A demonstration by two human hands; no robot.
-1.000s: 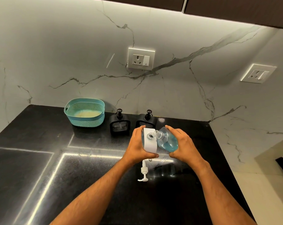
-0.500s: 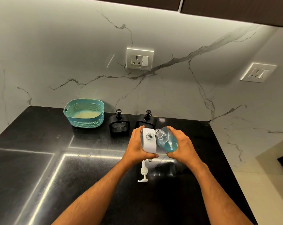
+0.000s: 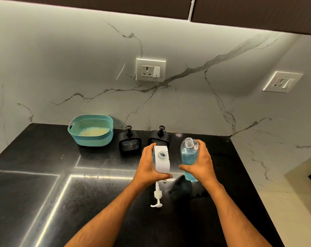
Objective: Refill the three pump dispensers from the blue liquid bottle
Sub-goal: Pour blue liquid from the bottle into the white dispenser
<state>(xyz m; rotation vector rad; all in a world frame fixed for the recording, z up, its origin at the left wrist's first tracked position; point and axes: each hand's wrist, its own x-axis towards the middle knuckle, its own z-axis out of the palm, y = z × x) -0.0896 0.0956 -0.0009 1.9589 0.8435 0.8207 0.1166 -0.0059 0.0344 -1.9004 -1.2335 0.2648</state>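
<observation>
My left hand point(image 3: 148, 166) grips a white pump dispenser point(image 3: 162, 160) with its mouth uncovered, standing on the black counter point(image 3: 44, 175). My right hand point(image 3: 200, 164) holds the clear bottle of blue liquid point(image 3: 188, 157) upright, just right of the dispenser, its cap off. The white pump head point(image 3: 157, 196) lies on the counter in front of the dispenser. Two black pump dispensers, one on the left point(image 3: 130, 139) and one on the right point(image 3: 159, 137), stand behind with their pumps on.
A teal perforated basket point(image 3: 90, 130) sits at the back left against the marble wall. Wall sockets, one at the centre point(image 3: 150, 70) and one on the right wall point(image 3: 283, 82), are above. The counter ends at the right edge, with pale floor beyond.
The blue bottle was tilted with its neck over the white dispenser's mouth; my right hand has turned it upright and moved it to the right, apart from the dispenser.
</observation>
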